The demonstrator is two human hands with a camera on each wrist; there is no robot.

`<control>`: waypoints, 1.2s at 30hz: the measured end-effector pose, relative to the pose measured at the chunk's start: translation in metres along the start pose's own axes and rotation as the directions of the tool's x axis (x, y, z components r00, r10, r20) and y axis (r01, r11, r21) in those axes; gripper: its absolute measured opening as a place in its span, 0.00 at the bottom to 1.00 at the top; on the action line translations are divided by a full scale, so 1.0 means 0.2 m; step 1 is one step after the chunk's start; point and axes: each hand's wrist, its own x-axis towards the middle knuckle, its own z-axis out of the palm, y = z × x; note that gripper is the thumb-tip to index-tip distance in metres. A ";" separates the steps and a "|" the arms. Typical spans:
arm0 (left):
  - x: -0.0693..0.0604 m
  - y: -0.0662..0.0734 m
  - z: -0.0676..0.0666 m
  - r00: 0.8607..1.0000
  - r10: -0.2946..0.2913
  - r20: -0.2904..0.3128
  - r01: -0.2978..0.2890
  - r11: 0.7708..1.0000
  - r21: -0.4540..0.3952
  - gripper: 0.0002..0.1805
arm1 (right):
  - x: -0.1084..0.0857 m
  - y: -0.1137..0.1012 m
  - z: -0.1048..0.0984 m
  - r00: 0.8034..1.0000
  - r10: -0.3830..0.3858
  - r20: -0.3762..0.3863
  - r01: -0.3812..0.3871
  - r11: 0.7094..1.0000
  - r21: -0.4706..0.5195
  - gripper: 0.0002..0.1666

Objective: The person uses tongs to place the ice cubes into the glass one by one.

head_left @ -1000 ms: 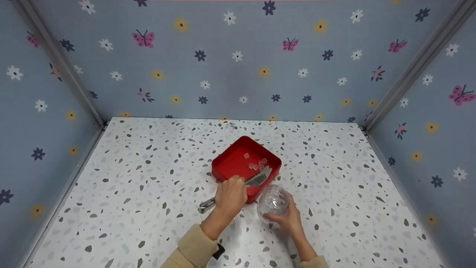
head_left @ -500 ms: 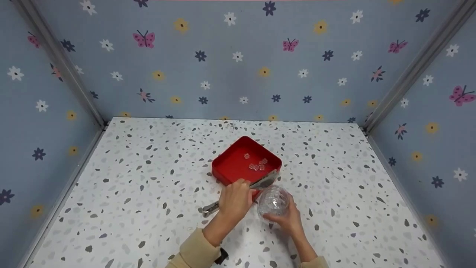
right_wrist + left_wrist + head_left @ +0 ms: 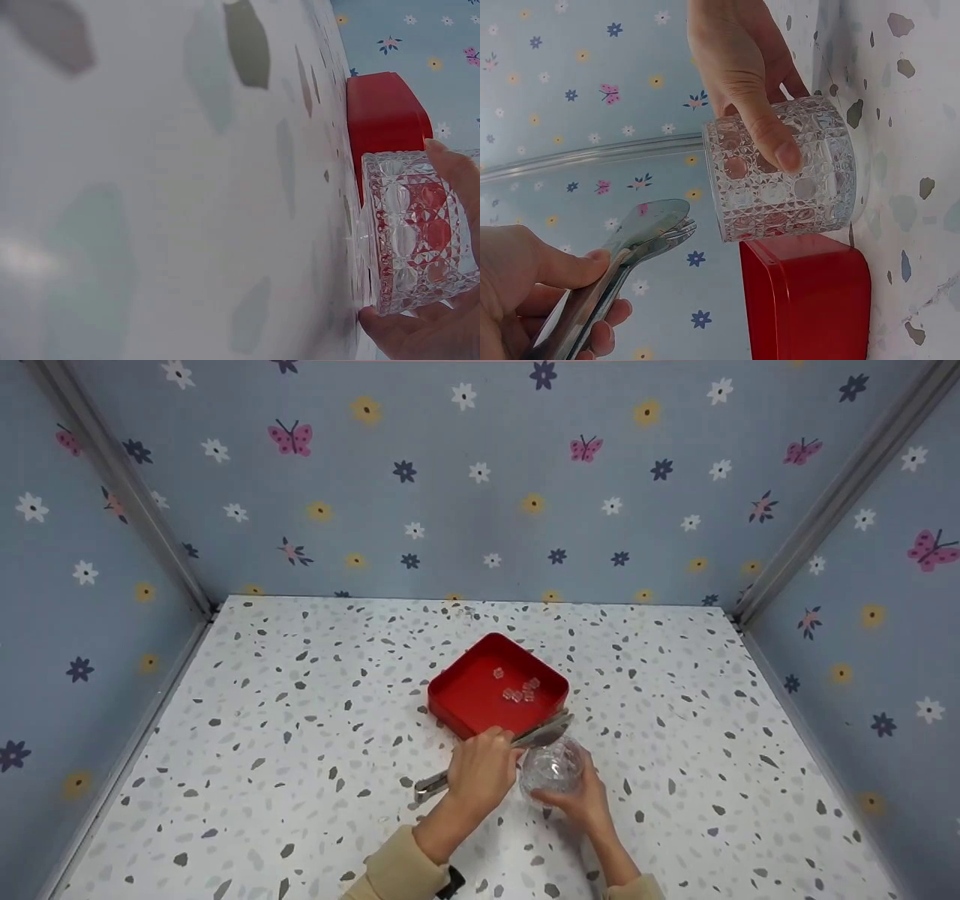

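Observation:
My left hand (image 3: 481,771) grips metal serving tongs (image 3: 646,232), which have one spoon-shaped end and one fork-shaped end. The tong ends are just over the near right edge of the red tray (image 3: 450,712), beside the rim of the glass. Whether anything sits between them I cannot tell. With thumb and fingers round its side, my right hand (image 3: 589,801) holds a clear cut-glass tumbler (image 3: 780,172) upright on the table. Several small clear flower-shaped pieces (image 3: 517,695) lie in the tray.
The white speckled table (image 3: 300,697) extends around the tray. Blue patterned panels (image 3: 480,495) stand at the back and on both sides. The tumbler is close to the tray's near right side.
My left hand and the tongs have moved right and toward me, from over the tray to the tumbler's rim. The right hand, tumbler and tray stay in place.

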 end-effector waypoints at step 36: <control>-0.01 -0.05 0.03 0.998 -0.005 -0.067 0.001 0.998 -0.055 0.14 | 0.00 0.00 0.00 1.000 -0.015 -0.007 0.015 1.000 0.002 0.59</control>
